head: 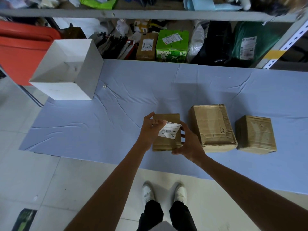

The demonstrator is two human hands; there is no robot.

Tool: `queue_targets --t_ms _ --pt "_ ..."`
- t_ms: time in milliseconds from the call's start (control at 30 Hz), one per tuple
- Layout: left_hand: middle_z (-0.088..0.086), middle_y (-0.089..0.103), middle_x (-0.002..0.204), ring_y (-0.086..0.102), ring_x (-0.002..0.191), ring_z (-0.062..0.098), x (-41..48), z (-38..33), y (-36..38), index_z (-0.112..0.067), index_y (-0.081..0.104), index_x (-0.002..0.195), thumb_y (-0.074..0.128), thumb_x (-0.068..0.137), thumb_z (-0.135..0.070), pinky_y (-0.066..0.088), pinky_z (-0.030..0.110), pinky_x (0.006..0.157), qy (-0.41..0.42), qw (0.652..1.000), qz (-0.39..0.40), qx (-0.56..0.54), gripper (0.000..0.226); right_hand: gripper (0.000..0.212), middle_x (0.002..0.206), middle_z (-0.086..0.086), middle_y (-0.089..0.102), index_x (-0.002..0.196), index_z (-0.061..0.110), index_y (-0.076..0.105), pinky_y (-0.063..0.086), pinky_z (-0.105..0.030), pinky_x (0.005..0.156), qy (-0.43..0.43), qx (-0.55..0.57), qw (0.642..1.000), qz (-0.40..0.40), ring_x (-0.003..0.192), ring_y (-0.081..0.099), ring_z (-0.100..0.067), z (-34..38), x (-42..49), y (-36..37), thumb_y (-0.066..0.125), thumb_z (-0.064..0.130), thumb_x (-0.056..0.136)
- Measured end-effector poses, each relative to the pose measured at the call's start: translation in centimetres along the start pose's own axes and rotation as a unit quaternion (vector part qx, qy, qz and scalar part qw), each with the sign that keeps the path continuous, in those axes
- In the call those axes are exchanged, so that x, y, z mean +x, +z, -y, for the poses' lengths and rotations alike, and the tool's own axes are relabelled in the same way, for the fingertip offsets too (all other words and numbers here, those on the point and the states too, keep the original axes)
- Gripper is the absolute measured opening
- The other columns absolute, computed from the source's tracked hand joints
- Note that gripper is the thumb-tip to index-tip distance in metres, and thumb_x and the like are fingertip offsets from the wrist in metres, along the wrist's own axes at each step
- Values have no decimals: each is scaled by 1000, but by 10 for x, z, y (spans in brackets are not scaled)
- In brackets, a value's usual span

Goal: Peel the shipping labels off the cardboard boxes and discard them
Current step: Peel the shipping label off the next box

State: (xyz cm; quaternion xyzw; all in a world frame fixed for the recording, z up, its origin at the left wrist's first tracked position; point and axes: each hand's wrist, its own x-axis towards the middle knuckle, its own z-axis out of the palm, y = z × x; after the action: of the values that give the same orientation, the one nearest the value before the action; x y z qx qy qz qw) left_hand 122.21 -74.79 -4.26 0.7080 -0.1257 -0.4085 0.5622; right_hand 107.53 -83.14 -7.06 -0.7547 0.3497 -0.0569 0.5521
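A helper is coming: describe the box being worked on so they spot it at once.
Three brown boxes sit in a row on the blue cloth. It is the leftmost box, between left hand and right hand, alone bearing a white label.

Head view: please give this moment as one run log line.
step: peeling | left hand: pinches shipping label, tilted over box | right hand: grips left cardboard box | white box: open, far left

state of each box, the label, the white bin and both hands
shipping label, askew over left box, corner pinched
left hand, pinches the label
right hand, grips left box
left box, closed, steadied
middle box, closed, no label visible
right box, closed, no label visible
white bin, upright, open top
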Motion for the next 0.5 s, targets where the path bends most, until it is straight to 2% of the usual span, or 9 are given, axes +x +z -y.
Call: queue_targets --t_ms 67,133,267,367,433,500 --pt "12 65 112 64 100 22 0 -1 0 -17 30 142 65 87 -22 54 24 77 1 1000 3 -1 66 115 128 8 51 143 26 27 53 -25 81 1 1 1000 2 114 50 -11 0 0 0 91 3 50" --pt "13 66 112 64 99 22 -1 -1 0 -16 29 142 65 87 -21 53 25 79 2 1000 7 -9 66 116 126 11 50 143 27 26 53 -23 79 3 3 1000 2 113 50 -10 0 0 1 91 3 49" --pt "12 67 107 65 90 15 -2 -2 0 -14 29 142 64 88 -17 52 17 70 2 1000 10 -13 65 116 124 12 50 144 26 27 55 -31 83 5 7 1000 2 113 50 -10 1 -1 0 91 2 49" --pt "13 67 109 65 88 13 -1 -3 -1 -13 29 143 65 87 -18 52 13 65 3 1000 12 -15 66 115 122 12 50 143 26 27 53 -25 79 4 6 1000 4 111 49 -7 2 -2 -1 90 1 50" --pt "6 67 105 65 87 10 -1 -2 -1 -10 31 143 65 87 -18 51 11 63 2 1000 10 -12 65 116 123 10 51 143 26 27 52 -23 79 1 1 1000 4 110 49 -7 2 -2 -2 90 1 50" --pt "-2 66 98 65 83 5 -2 -3 -1 -7 34 141 65 87 -15 49 8 61 2 1000 9 -12 63 117 126 6 52 144 26 26 53 -27 82 -3 -3 1000 4 111 49 -8 3 -2 -2 91 2 49"
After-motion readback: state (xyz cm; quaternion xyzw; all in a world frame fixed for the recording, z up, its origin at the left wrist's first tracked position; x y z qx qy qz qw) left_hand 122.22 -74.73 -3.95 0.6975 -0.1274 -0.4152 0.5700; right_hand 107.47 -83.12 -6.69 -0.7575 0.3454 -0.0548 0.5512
